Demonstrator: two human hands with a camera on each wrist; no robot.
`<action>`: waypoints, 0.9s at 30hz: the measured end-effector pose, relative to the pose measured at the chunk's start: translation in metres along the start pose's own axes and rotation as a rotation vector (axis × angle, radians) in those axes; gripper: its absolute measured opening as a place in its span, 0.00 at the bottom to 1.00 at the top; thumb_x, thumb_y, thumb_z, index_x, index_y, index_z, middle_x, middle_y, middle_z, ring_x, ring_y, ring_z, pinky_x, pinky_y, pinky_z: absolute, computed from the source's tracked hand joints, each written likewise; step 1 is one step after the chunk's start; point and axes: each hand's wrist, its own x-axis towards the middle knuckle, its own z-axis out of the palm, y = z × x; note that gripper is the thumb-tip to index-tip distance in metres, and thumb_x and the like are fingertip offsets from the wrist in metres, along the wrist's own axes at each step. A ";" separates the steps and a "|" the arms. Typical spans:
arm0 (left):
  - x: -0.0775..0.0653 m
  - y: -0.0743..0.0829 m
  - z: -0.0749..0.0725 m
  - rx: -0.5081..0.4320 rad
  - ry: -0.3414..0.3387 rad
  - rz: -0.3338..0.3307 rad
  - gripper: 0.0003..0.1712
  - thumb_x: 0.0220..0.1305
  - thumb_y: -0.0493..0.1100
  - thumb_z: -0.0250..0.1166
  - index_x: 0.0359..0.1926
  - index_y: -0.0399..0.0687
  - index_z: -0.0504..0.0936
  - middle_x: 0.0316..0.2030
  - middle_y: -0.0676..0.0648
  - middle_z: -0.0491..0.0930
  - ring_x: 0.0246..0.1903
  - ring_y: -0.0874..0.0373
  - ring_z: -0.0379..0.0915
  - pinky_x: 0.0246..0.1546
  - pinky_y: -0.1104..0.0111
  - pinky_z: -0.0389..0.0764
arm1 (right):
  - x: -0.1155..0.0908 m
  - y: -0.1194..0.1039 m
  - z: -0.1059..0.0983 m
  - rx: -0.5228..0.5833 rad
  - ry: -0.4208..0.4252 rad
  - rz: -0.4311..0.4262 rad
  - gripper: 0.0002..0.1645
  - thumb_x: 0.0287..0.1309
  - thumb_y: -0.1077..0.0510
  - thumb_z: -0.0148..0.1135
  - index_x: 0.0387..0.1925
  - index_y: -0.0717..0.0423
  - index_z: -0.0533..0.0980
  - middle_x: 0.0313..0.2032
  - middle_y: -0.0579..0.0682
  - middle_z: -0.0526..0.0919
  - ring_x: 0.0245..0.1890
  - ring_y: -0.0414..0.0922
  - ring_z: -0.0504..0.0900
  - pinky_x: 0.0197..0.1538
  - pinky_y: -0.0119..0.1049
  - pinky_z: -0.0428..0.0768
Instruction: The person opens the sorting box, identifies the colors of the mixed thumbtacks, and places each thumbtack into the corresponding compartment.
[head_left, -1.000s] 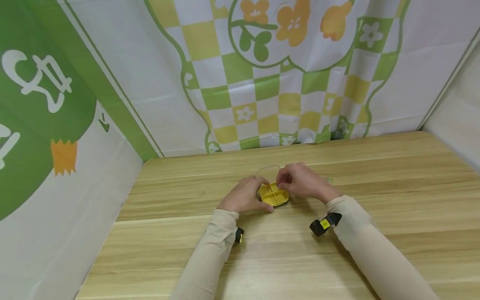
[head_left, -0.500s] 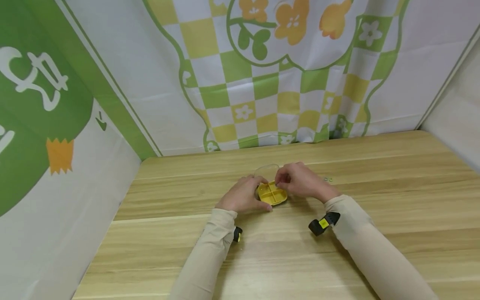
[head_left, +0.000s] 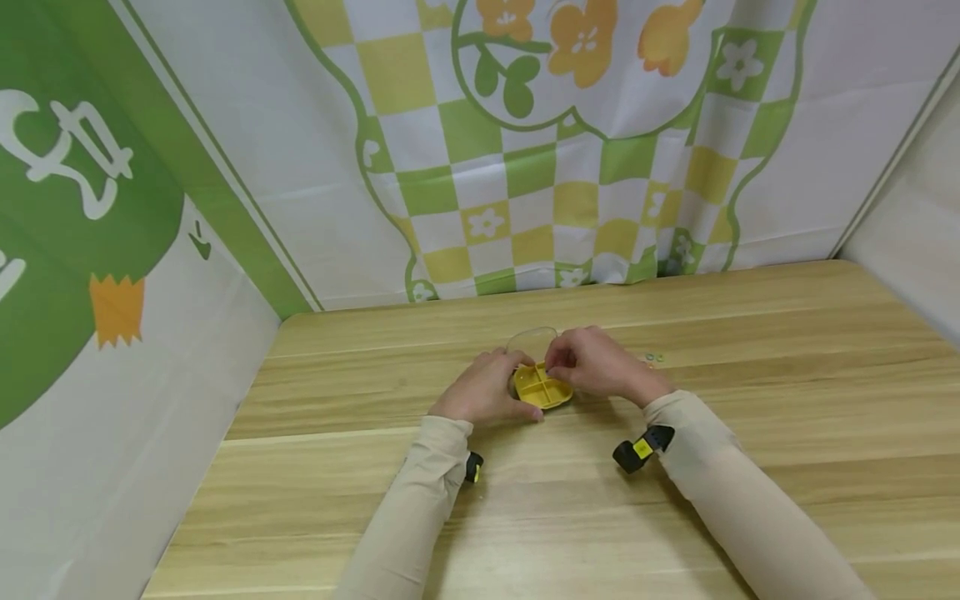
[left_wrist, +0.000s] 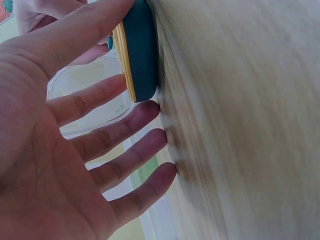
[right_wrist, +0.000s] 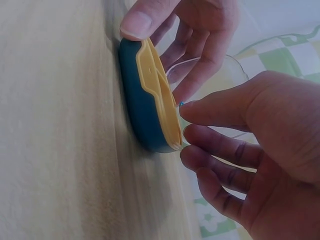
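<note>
A small pill box (head_left: 532, 395) lies on the table with its yellow divided inside facing up and a dark teal shell (right_wrist: 135, 102) below. My left hand (head_left: 483, 390) holds it from the left, thumb on the near side and index finger on the far side. In the left wrist view its other fingertips (left_wrist: 167, 172) rest on the table. Over the box's right-hand compartments, my right hand (head_left: 596, 362) pinches a tiny teal bead (right_wrist: 181, 103) close to the yellow rim. Part of the far right compartment is hidden by the right fingers.
The box's clear lid (head_left: 532, 332) stands raised behind it. Several tiny coloured beads (head_left: 654, 358) lie on the wooden table (head_left: 750, 367) beyond the right wrist. A patterned curtain (head_left: 540, 208) hangs along the table's back edge.
The right hand has shifted slightly left over the box. An orange bead now shows beside the right wrist. The left hand keeps its hold, and the view has drifted a little.
</note>
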 end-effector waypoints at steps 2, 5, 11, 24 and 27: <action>0.000 0.000 0.000 -0.001 -0.001 0.001 0.42 0.52 0.54 0.81 0.65 0.44 0.75 0.58 0.43 0.78 0.57 0.48 0.72 0.61 0.56 0.73 | 0.000 0.000 0.001 -0.004 -0.003 0.007 0.05 0.62 0.66 0.68 0.34 0.54 0.84 0.29 0.43 0.82 0.30 0.40 0.78 0.36 0.37 0.79; 0.000 0.000 0.000 -0.001 -0.003 0.001 0.42 0.53 0.54 0.81 0.65 0.44 0.75 0.58 0.43 0.78 0.57 0.48 0.72 0.61 0.56 0.73 | 0.000 -0.001 0.002 -0.009 -0.002 0.012 0.04 0.62 0.66 0.68 0.34 0.54 0.84 0.28 0.43 0.82 0.29 0.40 0.78 0.35 0.37 0.79; -0.001 0.000 0.000 -0.002 -0.007 -0.005 0.42 0.53 0.54 0.80 0.65 0.44 0.75 0.58 0.43 0.78 0.58 0.47 0.72 0.61 0.55 0.73 | 0.001 0.000 0.003 -0.009 0.007 0.019 0.04 0.62 0.65 0.68 0.34 0.54 0.84 0.28 0.42 0.82 0.29 0.39 0.78 0.34 0.36 0.79; 0.000 -0.001 -0.001 0.008 -0.005 -0.001 0.42 0.53 0.55 0.80 0.65 0.45 0.75 0.59 0.43 0.78 0.59 0.47 0.72 0.62 0.55 0.73 | 0.001 0.001 0.007 -0.031 0.029 0.049 0.03 0.63 0.62 0.68 0.36 0.58 0.84 0.28 0.43 0.82 0.29 0.39 0.78 0.35 0.37 0.78; 0.000 -0.001 -0.001 0.006 -0.006 0.000 0.42 0.53 0.54 0.80 0.65 0.44 0.75 0.59 0.43 0.78 0.59 0.47 0.72 0.62 0.55 0.73 | 0.002 0.000 0.008 -0.043 0.035 0.059 0.03 0.63 0.62 0.69 0.37 0.59 0.84 0.28 0.43 0.82 0.30 0.40 0.78 0.36 0.37 0.79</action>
